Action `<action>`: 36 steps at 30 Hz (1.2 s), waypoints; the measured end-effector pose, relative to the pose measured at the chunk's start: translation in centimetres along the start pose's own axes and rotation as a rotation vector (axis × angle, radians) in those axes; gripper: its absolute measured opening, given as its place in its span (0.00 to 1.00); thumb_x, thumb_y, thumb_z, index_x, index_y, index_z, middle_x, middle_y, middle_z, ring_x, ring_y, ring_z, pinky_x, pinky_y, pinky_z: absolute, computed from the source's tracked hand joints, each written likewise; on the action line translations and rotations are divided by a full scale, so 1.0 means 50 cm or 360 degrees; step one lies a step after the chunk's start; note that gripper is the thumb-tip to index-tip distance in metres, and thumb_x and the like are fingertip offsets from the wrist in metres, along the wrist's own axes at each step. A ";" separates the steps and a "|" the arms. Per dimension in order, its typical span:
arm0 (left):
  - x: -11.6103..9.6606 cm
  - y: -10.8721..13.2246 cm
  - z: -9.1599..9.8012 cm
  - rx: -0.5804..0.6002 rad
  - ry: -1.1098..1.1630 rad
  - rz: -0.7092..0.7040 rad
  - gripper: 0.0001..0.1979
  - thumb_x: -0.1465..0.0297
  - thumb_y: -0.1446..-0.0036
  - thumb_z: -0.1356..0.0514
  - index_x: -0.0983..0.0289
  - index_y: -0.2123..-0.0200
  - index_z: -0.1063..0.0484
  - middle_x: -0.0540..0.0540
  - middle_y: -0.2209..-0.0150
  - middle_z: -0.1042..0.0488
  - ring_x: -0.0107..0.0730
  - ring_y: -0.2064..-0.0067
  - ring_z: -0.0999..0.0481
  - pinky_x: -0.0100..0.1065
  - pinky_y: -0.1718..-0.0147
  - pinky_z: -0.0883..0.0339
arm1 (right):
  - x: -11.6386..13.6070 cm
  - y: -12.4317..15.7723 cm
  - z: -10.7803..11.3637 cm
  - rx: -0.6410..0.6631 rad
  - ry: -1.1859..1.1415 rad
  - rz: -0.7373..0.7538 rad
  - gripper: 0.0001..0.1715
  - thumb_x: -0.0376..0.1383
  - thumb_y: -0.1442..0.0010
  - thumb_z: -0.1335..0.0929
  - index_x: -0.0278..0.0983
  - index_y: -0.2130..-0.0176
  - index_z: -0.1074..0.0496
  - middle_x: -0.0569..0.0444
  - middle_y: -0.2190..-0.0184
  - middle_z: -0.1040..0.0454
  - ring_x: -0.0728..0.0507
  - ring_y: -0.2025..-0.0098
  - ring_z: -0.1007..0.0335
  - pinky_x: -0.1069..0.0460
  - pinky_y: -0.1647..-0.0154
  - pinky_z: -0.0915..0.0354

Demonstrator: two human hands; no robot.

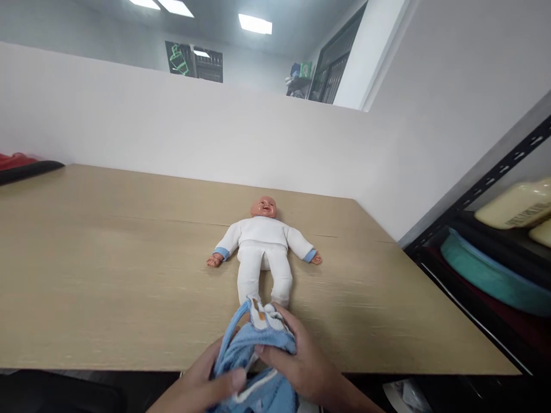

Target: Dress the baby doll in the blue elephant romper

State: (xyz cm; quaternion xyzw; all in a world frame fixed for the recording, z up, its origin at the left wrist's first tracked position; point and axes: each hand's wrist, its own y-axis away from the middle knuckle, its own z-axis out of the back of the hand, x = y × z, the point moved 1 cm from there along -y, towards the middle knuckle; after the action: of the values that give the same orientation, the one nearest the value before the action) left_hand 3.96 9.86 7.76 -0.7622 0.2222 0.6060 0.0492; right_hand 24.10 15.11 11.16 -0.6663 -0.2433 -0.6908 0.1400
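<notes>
A baby doll (264, 241) in a white suit with blue cuffs lies on its back on the wooden table (129, 275), arms spread and legs toward me. At the table's front edge I hold a bunched blue and white cloth garment (269, 338) with orange patches. My left hand (209, 378) grips its left side, thumb on top. My right hand (297, 358) is closed around its right side, thumb pressed into the fabric. The garment's upper end covers the doll's feet from view; whether it touches them I cannot tell.
Along the right stands a black metal shelf (434, 235) holding a teal rounded item (495, 275) and cream-coloured bottles (516, 203). A white wall (215, 137) rises behind the table. Red cloth (17, 160) lies by a black edge at far left.
</notes>
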 end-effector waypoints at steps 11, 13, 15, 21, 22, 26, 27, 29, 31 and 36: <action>0.023 -0.023 0.007 -0.0678 -0.0612 -0.0050 0.23 0.54 0.38 0.40 0.59 0.45 0.26 0.59 0.46 0.18 0.52 0.44 0.20 0.43 0.43 0.27 | -0.040 0.005 -0.013 -0.0230 0.0739 -0.0146 0.38 0.32 0.44 0.27 0.41 0.35 0.31 0.45 0.30 0.33 0.30 0.27 0.39 0.38 0.29 0.36; 0.040 -0.024 0.007 -0.0675 -0.0835 -0.0062 0.19 0.61 0.37 0.42 0.59 0.45 0.30 0.59 0.49 0.18 0.50 0.50 0.18 0.43 0.49 0.25 | -0.069 0.011 -0.020 -0.0264 0.1022 -0.0191 0.44 0.29 0.47 0.28 0.41 0.33 0.34 0.43 0.26 0.41 0.27 0.27 0.40 0.35 0.31 0.34; 0.056 -0.028 0.007 -0.0729 -0.1016 -0.0104 0.20 0.67 0.38 0.43 0.59 0.43 0.32 0.61 0.47 0.20 0.52 0.48 0.19 0.46 0.48 0.27 | -0.094 0.016 -0.032 -0.0290 0.1249 -0.0210 0.44 0.28 0.47 0.30 0.41 0.32 0.35 0.41 0.25 0.44 0.24 0.29 0.37 0.34 0.35 0.30; 0.070 -0.057 0.006 -0.0683 -0.1157 -0.0183 0.16 0.68 0.36 0.44 0.61 0.46 0.31 0.65 0.48 0.23 0.57 0.44 0.25 0.54 0.44 0.31 | -0.139 0.005 -0.040 -0.0421 0.1361 -0.0022 0.44 0.27 0.40 0.37 0.36 0.27 0.45 0.38 0.28 0.37 0.30 0.27 0.38 0.39 0.36 0.28; 0.067 -0.061 0.007 -0.0640 -0.1077 -0.0160 0.14 0.65 0.34 0.45 0.61 0.47 0.31 0.65 0.51 0.23 0.56 0.47 0.24 0.54 0.46 0.30 | -0.142 0.000 -0.036 -0.0424 0.1332 0.0002 0.43 0.27 0.39 0.38 0.35 0.27 0.44 0.37 0.29 0.35 0.30 0.27 0.38 0.38 0.35 0.28; 0.057 -0.073 0.024 -0.0525 -0.0739 -0.0199 0.13 0.64 0.32 0.46 0.59 0.47 0.37 0.61 0.50 0.23 0.51 0.47 0.22 0.49 0.45 0.29 | -0.146 -0.014 -0.022 -0.0412 0.1121 0.0146 0.40 0.27 0.40 0.37 0.36 0.30 0.41 0.38 0.34 0.29 0.32 0.30 0.33 0.39 0.36 0.28; 0.056 -0.075 0.031 -0.0538 -0.0684 -0.0242 0.16 0.65 0.34 0.44 0.59 0.44 0.40 0.61 0.47 0.24 0.51 0.43 0.24 0.49 0.43 0.31 | -0.144 -0.017 -0.019 -0.0393 0.1052 0.0179 0.40 0.27 0.40 0.37 0.38 0.31 0.41 0.39 0.36 0.27 0.33 0.33 0.30 0.41 0.37 0.27; 0.055 -0.080 0.045 -0.0550 -0.0615 -0.0317 0.23 0.68 0.36 0.42 0.58 0.41 0.43 0.62 0.42 0.27 0.51 0.37 0.28 0.47 0.40 0.32 | -0.136 -0.021 -0.014 -0.0338 0.0951 0.0216 0.42 0.26 0.42 0.36 0.41 0.31 0.42 0.42 0.39 0.25 0.35 0.37 0.26 0.43 0.39 0.26; 0.052 -0.087 0.057 -0.0520 -0.0596 -0.0333 0.24 0.69 0.38 0.40 0.58 0.41 0.41 0.61 0.41 0.27 0.51 0.38 0.28 0.46 0.40 0.32 | -0.120 -0.026 -0.010 -0.0291 0.0927 0.0254 0.42 0.26 0.43 0.36 0.42 0.32 0.41 0.44 0.38 0.27 0.36 0.37 0.26 0.44 0.38 0.28; 0.011 -0.100 0.080 -0.0440 -0.0676 -0.0342 0.22 0.73 0.45 0.36 0.59 0.47 0.31 0.60 0.44 0.25 0.51 0.41 0.27 0.44 0.40 0.34 | -0.072 -0.042 -0.001 -0.0213 0.0923 0.0341 0.42 0.25 0.47 0.33 0.42 0.35 0.37 0.46 0.35 0.33 0.37 0.33 0.34 0.45 0.31 0.36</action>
State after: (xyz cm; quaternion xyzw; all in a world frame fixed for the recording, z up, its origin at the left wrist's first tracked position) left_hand 2.44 15.58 5.21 -0.6368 0.0399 0.7681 0.0543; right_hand 23.21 16.37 7.26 -0.4712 -0.0759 -0.8478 0.2313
